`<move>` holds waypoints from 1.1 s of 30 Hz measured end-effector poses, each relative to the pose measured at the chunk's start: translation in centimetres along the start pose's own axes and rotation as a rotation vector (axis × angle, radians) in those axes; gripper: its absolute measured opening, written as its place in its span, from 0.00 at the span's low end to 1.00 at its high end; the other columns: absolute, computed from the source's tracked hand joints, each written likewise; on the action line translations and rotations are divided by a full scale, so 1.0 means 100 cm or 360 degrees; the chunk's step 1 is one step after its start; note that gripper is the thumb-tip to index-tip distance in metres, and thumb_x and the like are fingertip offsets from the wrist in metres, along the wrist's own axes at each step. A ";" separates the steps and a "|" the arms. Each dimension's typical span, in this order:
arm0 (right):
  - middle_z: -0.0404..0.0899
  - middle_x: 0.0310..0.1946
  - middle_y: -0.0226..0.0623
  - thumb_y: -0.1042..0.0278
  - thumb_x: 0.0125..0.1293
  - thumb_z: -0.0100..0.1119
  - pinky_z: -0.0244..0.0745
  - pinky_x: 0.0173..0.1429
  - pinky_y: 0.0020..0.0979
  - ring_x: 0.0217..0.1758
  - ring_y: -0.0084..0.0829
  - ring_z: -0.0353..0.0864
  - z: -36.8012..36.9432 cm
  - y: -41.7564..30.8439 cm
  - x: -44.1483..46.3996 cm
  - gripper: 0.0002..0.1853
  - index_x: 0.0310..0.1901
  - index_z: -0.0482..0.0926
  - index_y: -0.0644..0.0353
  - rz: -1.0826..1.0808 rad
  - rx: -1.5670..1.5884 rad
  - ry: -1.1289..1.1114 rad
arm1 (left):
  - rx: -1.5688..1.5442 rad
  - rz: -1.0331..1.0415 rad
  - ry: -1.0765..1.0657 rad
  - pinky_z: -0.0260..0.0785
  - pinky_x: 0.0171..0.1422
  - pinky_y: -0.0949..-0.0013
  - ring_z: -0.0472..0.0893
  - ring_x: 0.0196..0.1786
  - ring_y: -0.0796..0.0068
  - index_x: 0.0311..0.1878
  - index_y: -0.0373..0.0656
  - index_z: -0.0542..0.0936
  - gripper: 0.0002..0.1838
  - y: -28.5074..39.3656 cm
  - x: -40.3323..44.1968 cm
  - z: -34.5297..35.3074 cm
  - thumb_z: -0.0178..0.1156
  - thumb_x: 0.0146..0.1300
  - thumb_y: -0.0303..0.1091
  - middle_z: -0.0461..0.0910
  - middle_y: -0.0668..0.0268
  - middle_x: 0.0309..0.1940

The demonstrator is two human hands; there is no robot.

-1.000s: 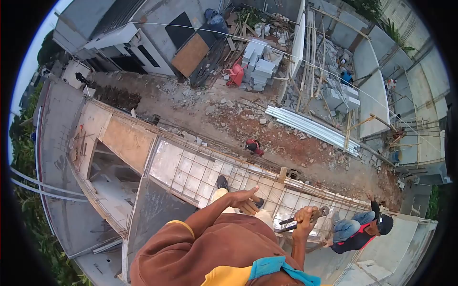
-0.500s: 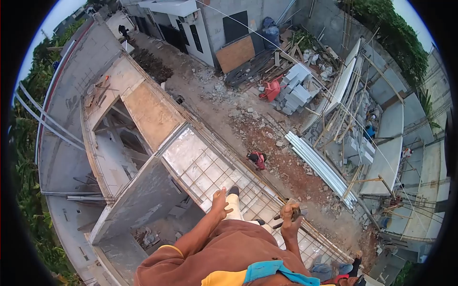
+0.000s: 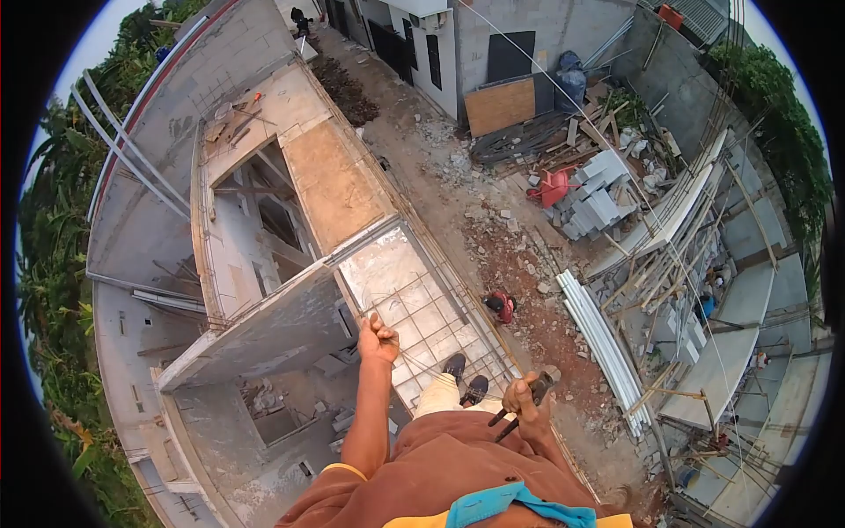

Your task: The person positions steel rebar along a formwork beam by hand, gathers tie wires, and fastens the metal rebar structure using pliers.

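Observation:
My left hand [image 3: 378,340] is raised in front of me, fingers curled closed, above the left edge of a steel rebar grid [image 3: 429,310]. Thin lines show beside its fingers, but I cannot tell whether it holds wire. In my right hand [image 3: 531,412] is a pair of dark pincers [image 3: 543,384], jaws up, with the two handles sticking out below toward the left. The grid lies over a pale formwork deck [image 3: 374,262], and my dark shoes [image 3: 453,366] stand on it.
Left of the deck, an open drop lies beside a grey wall [image 3: 264,330]. Far below on the right are a dirt path [image 3: 493,238], a person in red [image 3: 502,306], pale pipes [image 3: 603,356], stacked blocks [image 3: 598,198] and a red wheelbarrow [image 3: 553,187].
My left hand has moved left and its fingers have closed. My right hand still grips the pincers, now turned with the handles more visible. The view has shifted, and both shoes now show.

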State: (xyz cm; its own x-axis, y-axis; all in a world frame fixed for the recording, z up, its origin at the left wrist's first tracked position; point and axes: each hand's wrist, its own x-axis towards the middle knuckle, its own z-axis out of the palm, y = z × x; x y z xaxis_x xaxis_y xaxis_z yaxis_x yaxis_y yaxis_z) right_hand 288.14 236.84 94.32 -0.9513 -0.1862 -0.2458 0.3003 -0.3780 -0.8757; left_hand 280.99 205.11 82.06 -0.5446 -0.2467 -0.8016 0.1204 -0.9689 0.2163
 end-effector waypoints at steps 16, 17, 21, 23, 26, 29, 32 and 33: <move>0.57 0.17 0.21 0.53 0.71 0.54 0.58 0.27 0.23 0.20 0.17 0.58 0.026 -0.012 0.171 0.16 0.28 0.65 0.48 0.0273 0.0433 0.0013 | -0.0609 0.1247 0.0399 0.52 0.09 0.79 0.55 0.10 0.83 0.58 0.50 0.71 0.21 0.326 -0.012 -0.093 0.35 0.77 0.50 0.62 0.77 0.15; 0.57 0.17 0.21 0.53 0.71 0.54 0.58 0.27 0.23 0.20 0.17 0.58 0.035 -0.009 0.191 0.16 0.28 0.65 0.48 0.0270 0.0423 0.0016 | -0.0614 0.1237 0.0401 0.52 0.09 0.79 0.55 0.10 0.83 0.58 0.50 0.71 0.21 0.351 -0.004 -0.097 0.35 0.77 0.50 0.62 0.77 0.15; 0.56 0.17 0.20 0.49 0.71 0.54 0.59 0.27 0.22 0.20 0.16 0.57 0.105 0.012 0.280 0.21 0.23 0.61 0.48 0.0325 0.0381 0.0053 | -0.0575 0.1429 0.0410 0.50 0.09 0.80 0.54 0.10 0.84 0.56 0.53 0.70 0.14 0.441 0.039 -0.087 0.41 0.76 0.45 0.60 0.77 0.15; 0.58 0.18 0.21 0.52 0.71 0.54 0.60 0.27 0.23 0.20 0.18 0.59 0.142 0.026 0.315 0.17 0.27 0.64 0.49 0.0449 0.0387 0.0025 | -0.0584 0.1456 0.0447 0.49 0.10 0.80 0.54 0.10 0.84 0.55 0.54 0.70 0.12 0.467 0.044 -0.085 0.42 0.76 0.44 0.60 0.77 0.15; 0.60 0.18 0.21 0.52 0.71 0.54 0.62 0.28 0.24 0.21 0.19 0.62 0.199 0.033 0.377 0.17 0.27 0.65 0.49 0.0558 0.0334 0.0128 | -0.0503 0.1620 0.0656 0.48 0.10 0.81 0.55 0.11 0.85 0.61 0.58 0.67 0.14 0.505 0.055 -0.029 0.42 0.76 0.43 0.59 0.76 0.16; 0.62 0.18 0.22 0.51 0.71 0.54 0.64 0.28 0.25 0.22 0.20 0.66 0.227 0.051 0.415 0.17 0.28 0.65 0.49 0.0729 0.0335 0.0172 | -0.0471 0.1838 0.0689 0.49 0.10 0.81 0.55 0.13 0.85 0.63 0.61 0.67 0.15 0.532 0.034 0.031 0.41 0.76 0.43 0.59 0.76 0.16; 0.67 0.19 0.24 0.48 0.71 0.53 0.68 0.27 0.24 0.24 0.22 0.71 0.253 0.067 0.464 0.18 0.30 0.67 0.51 0.0924 0.0375 0.0233 | -0.0386 0.1958 0.0426 0.49 0.11 0.80 0.55 0.14 0.85 0.63 0.61 0.67 0.15 0.578 0.029 0.082 0.40 0.77 0.43 0.59 0.76 0.17; 0.67 0.19 0.24 0.48 0.71 0.53 0.68 0.27 0.24 0.24 0.22 0.71 0.267 0.070 0.479 0.18 0.30 0.67 0.51 0.0926 0.0386 0.0230 | -0.0359 0.2004 0.0204 0.50 0.11 0.81 0.55 0.14 0.85 0.63 0.59 0.68 0.15 0.594 0.028 0.099 0.39 0.77 0.43 0.60 0.76 0.17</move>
State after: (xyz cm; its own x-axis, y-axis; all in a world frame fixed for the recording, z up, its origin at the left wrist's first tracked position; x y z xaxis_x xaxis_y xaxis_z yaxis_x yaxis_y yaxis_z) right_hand 246.53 201.06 87.50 -0.6229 -0.3051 -0.7204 0.7611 -0.4493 -0.4679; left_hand 278.38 147.12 98.14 0.1283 -0.9780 -0.1647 0.6350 -0.0465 0.7711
